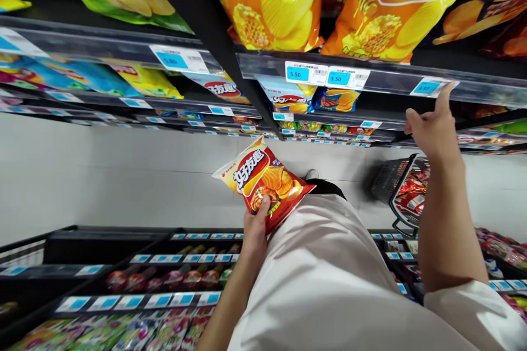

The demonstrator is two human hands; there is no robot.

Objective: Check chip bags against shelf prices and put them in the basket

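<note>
Bright, even light glints on orange chip bags [284, 8] and leaves a soft shadow beside a basket [389, 178], the red chip bag [282, 175] crisp while wide-angle distortion stretches the softer outer shelves [99, 43].

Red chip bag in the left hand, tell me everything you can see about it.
The red chip bag looks like glossy plastic, plump in the middle, with flattened ends and a pale cream-yellow top. Its front shows large white Chinese characters, ridged chips and other printed food. No tear shows. It is held tilted in the aisle, printed side toward the camera. The left hand grips its lower edge, thumb on the front, fingers hidden behind. One corner meets the white shirt in view; whether they touch, I can't tell.
</note>
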